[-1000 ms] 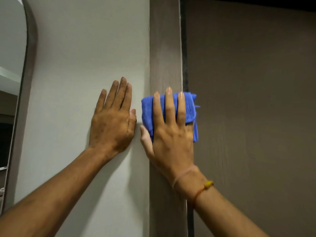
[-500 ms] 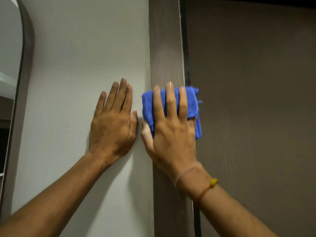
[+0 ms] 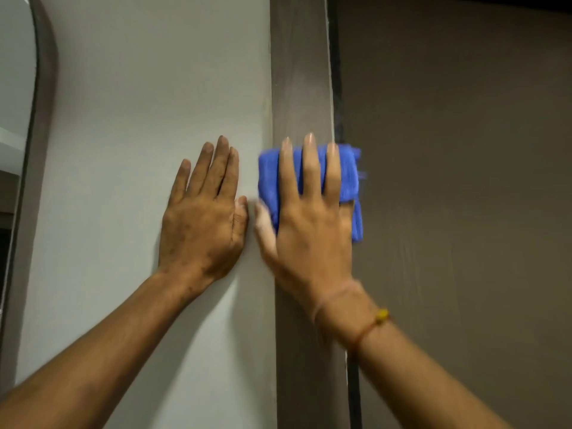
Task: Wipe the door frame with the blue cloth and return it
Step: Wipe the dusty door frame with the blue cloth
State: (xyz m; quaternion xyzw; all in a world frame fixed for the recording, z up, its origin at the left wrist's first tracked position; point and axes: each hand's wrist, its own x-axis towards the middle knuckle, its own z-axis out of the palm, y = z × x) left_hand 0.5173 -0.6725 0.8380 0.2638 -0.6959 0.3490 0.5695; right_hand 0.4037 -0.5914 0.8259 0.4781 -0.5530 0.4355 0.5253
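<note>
A folded blue cloth (image 3: pixel 349 178) lies flat against the brown vertical door frame (image 3: pixel 300 72). My right hand (image 3: pixel 309 218) presses on it with fingers spread and pointing up; the cloth sticks out to the left, above and to the right of the hand, overlapping the dark gap beside the frame. My left hand (image 3: pixel 204 215) rests flat on the pale wall (image 3: pixel 148 88) just left of the frame, holding nothing, its thumb close to my right thumb.
The brown door (image 3: pixel 464 181) fills the right side, with a dark gap (image 3: pixel 335 72) between it and the frame. A rounded dark-framed mirror (image 3: pixel 40 119) hangs at the far left edge of the wall.
My right hand has slid the cloth a little way up the door frame, and it is motion-blurred now. My left hand has stayed on the wall.
</note>
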